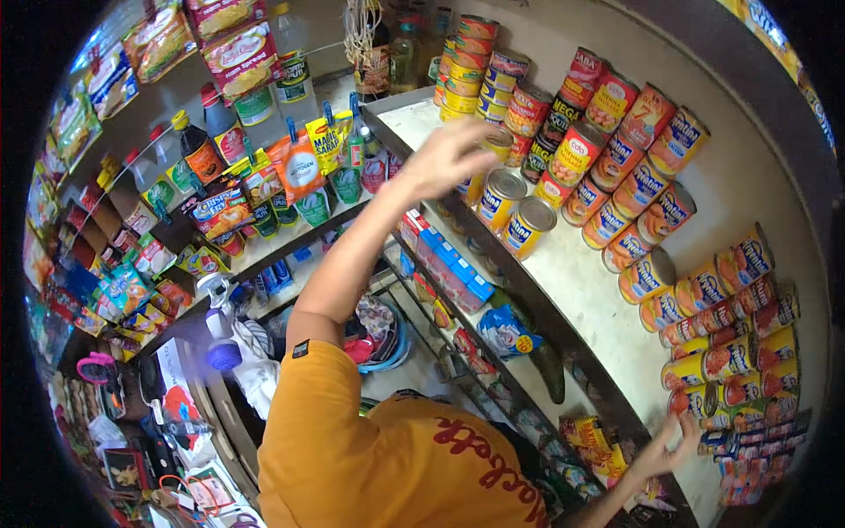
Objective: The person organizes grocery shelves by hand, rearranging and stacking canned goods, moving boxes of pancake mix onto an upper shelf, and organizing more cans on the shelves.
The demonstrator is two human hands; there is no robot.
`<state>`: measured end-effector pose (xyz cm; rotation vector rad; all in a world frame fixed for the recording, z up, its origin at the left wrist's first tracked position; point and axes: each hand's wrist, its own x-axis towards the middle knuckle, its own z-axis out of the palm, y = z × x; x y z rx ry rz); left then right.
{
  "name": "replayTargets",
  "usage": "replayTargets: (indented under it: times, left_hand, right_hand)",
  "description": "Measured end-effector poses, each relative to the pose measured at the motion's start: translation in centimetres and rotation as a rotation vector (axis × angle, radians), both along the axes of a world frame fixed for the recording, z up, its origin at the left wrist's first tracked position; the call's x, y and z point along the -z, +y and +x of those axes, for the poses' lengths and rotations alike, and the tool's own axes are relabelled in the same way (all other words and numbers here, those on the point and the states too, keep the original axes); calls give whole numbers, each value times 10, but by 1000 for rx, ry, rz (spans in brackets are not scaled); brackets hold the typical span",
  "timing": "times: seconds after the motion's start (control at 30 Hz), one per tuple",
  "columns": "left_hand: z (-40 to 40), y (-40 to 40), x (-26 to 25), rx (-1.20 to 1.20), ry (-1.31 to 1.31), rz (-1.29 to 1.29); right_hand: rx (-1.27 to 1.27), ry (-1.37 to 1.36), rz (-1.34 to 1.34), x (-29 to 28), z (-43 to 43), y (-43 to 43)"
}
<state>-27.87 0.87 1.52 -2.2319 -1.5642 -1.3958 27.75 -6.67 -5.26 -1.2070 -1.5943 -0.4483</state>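
My left hand (pixel 455 162) reaches over the dark edge of the upper shelf (pixel 574 270), blurred, its fingers apart. Just beyond the fingers stands a yellow-labelled can (pixel 500 144); whether they touch it cannot be told. Two upright Argentina cans (pixel 502 198) (pixel 530 226) stand beside that hand, near the shelf's front. Low on the right, my right hand (pixel 667 443) hovers by the shelf edge with fingers spread and nothing visible in them. Closest to it is the lower end of a stack of red and yellow cans (pixel 690 400).
Stacked cans (pixel 634 211) line the wall behind. Below, a lower shelf holds blue-and-red boxes (pixel 449 264) and a blue packet (pixel 508 333). Bottles (pixel 198 148) and hanging sachets (pixel 300 165) fill the left side. A basin of cloths (pixel 386 336) sits beneath my left arm.
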Motion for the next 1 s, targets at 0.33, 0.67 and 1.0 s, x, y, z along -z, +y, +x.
replayTargets:
  times: [0.33, 0.67, 1.0]
  left_hand:
    - [-35, 16, 10, 383, -418, -452]
    - [-24, -11, -3, 136, -758, -58]
    - [35, 1, -17, 325, -620, -98]
  right_hand:
    - [-805, -373, -245, -99, -284, 83]
    - [-949, -128, -735, -59, -328, 122]
    - [-1063, 25, -795, -46, -322, 129]
